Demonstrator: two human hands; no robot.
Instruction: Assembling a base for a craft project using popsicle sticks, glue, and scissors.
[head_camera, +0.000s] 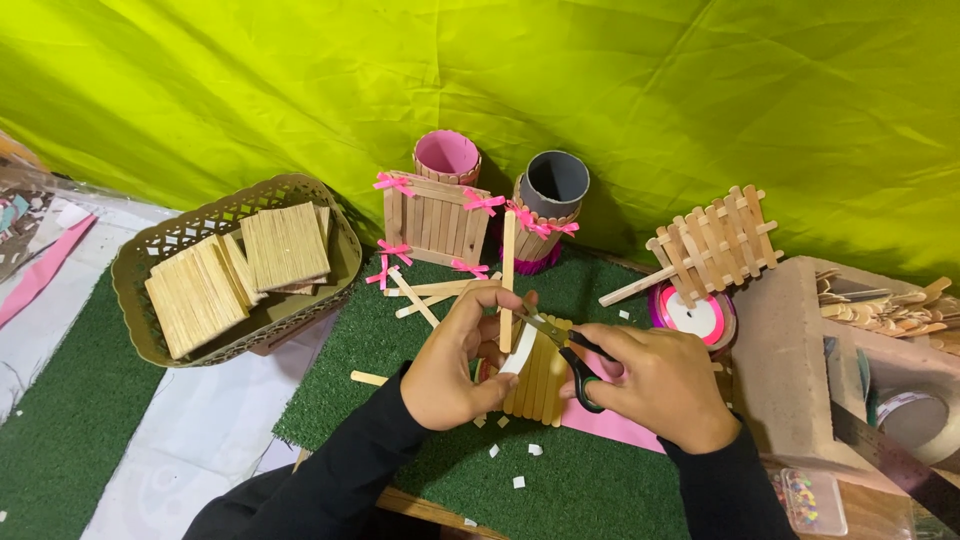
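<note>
Left hand gripping white strip, fingers curling round it, above green turf mat on worktop. Right hand closing fingers through black handles of scissors, blades meeting strip. Panel of craft sticks lying just under both hands, pink sheet beneath it. White scraps lying near on turf. Far: stick crate with pink bows, two stick-wrapped tubes, small fence, ribbon spool. Left: basket holding stick panels.
</note>
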